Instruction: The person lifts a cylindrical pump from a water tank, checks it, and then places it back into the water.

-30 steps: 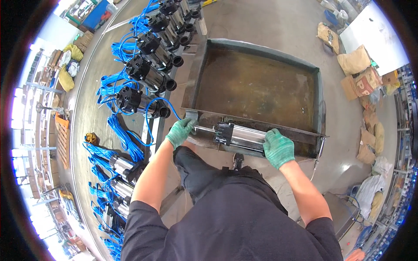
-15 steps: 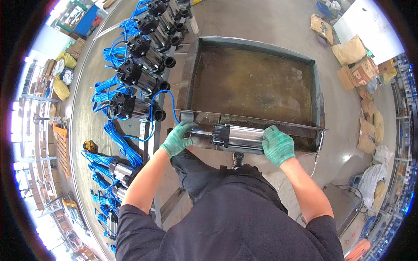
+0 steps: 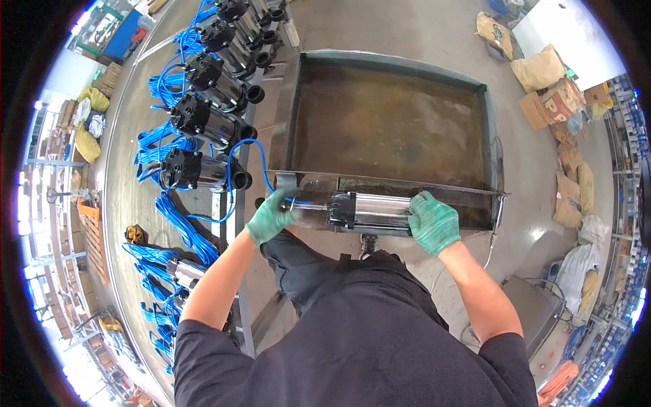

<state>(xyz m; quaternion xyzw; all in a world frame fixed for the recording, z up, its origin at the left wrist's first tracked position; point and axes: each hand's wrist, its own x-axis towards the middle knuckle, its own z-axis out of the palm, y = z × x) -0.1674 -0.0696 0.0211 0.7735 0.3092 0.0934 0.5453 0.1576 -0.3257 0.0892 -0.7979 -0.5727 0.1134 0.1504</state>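
Observation:
A silver cylindrical pump motor [image 3: 383, 211] with a black end piece lies level across the near end of a metal tank [image 3: 489, 136]. Its thin shaft [image 3: 313, 207] points left. Around the tip of that shaft my green-gloved left hand [image 3: 271, 218] is closed, its fingers slightly blurred. My right hand [image 3: 434, 222], gloved the same way, grips the motor's right end from above. A blue cable [image 3: 263, 159] arcs from the bench at left down behind my left hand, and a bit of blue shows beside the shaft.
Several finished-looking pumps [image 3: 196, 169] with black tops stand in a row on the long bench [image 3: 129, 169], among coiled blue cables [image 3: 183, 227]. Brown liquid covers the tank's bottom. Cartons and sacks [image 3: 539, 68] lie along the right, near a dark box [image 3: 532, 305] on the floor.
The view has shifted slightly, moving the bench and pumps a little left in the picture. My left hand has turned slightly at the shaft tip; the right keeps its grip.

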